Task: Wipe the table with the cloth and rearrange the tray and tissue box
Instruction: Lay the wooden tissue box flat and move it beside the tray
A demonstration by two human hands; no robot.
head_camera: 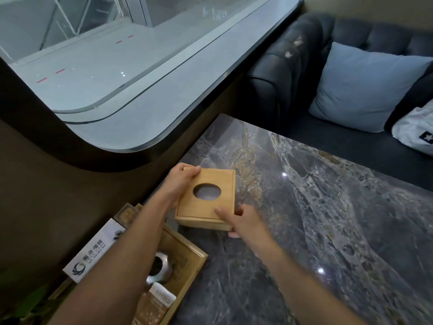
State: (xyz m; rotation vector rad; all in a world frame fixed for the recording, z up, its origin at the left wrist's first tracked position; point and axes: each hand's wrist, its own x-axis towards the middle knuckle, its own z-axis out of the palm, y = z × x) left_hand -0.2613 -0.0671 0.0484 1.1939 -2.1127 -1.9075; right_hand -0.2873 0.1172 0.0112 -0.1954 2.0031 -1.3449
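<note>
Head view. The left hand [180, 184] clasps the far-left corner and left side of the tissue box [207, 199], fingers curled over its top edge at about 10 o'clock of the box. The right hand [239, 219] closes on the near-right corner at about 5 o'clock, thumb lying on the lid and fingers wrapped under the near edge. Both hands thus have hold of the box at opposite corners, a grip that likely serves to keep the box level and square while it is set or shifted. Whether the box rests on the surface [328, 219] or is lifted just off it cannot be told.

The tissue box is a square wooden case with a sliding lid and an oval opening in the lid's centre; pale tissue shows through the opening, but none is drawn out. It sits near the left edge of the dark marbled surface, close to the wall.

At 7 o'clock of the box, just beside it, lies the wooden tray [185, 261], partly hidden by the left forearm. In the tray stand a metal vessel [161, 266] with a dark mouth and, nearer the viewer, a small labelled packet [161, 299]. A white sign card [93, 252] leans at the tray's left side.

Judged from the layout, the step in hand is the rearranging of the box next to the tray. No cloth is in view.

At 1 o'clock, beyond the surface, a dark sofa [293, 62] carries a blue cushion [360, 87].
</note>
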